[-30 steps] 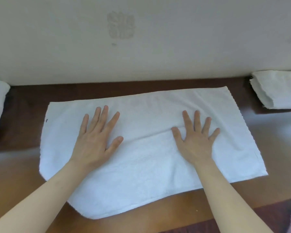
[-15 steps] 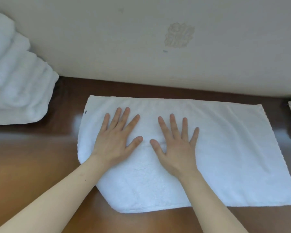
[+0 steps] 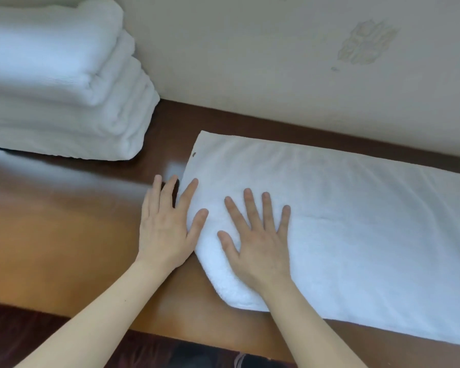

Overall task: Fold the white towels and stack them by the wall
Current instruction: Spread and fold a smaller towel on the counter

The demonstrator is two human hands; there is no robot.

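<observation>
A white towel (image 3: 356,229), folded lengthwise, lies flat on the brown wooden table (image 3: 64,229) and runs off the right edge of the view. My right hand (image 3: 258,243) presses flat on its left end with fingers spread. My left hand (image 3: 168,224) lies flat at the towel's left edge; its thumb and index finger rest on the cloth, its other fingers on the wood. Neither hand grips anything. A stack of folded white towels (image 3: 61,83) stands at the back left against the wall (image 3: 250,54).
The wall has a faint ornament mark (image 3: 367,43) at the upper right. The table's front edge (image 3: 64,312) runs across the bottom, with dark patterned floor (image 3: 197,354) below it. Bare wood lies between the stack and my left hand.
Both hands have slid left along the towel to its left end; the left hand now hangs half off the edge. The view has swung left, so the stack shows fully.
</observation>
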